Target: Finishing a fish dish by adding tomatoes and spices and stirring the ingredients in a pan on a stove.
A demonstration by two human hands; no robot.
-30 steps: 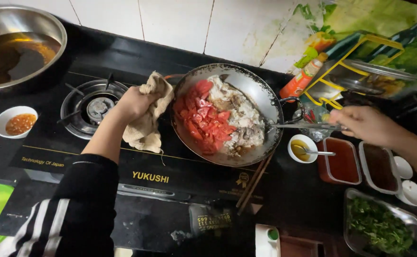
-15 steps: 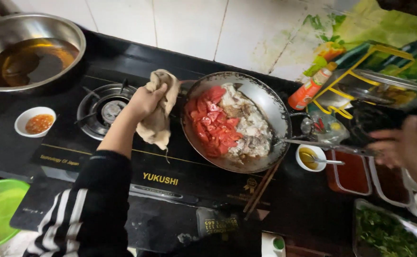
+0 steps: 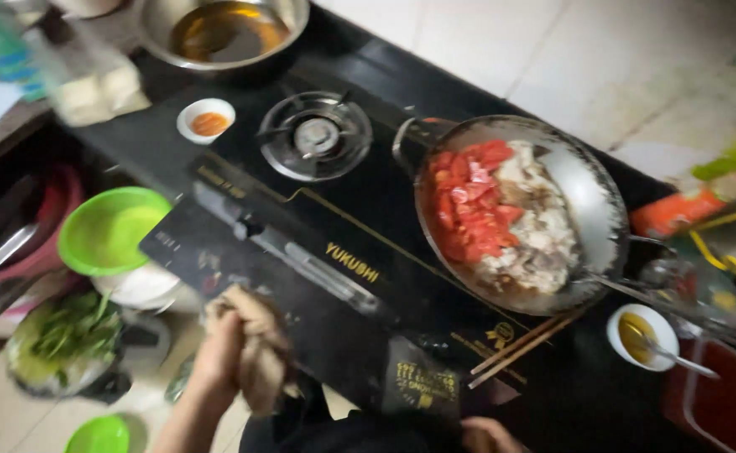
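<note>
- Left hand (image 3: 221, 356), at 7 o'clock in view, has its fingers closed round a beige cloth (image 3: 259, 352) by the black stove's (image 3: 343, 252) front edge.
- Right hand (image 3: 485, 436) barely shows at 6 o'clock; its fingers cannot be told.
- Wok (image 3: 590, 201) of tomato and meat sits at 2 o'clock, chopsticks (image 3: 523, 346) just below it.
</note>
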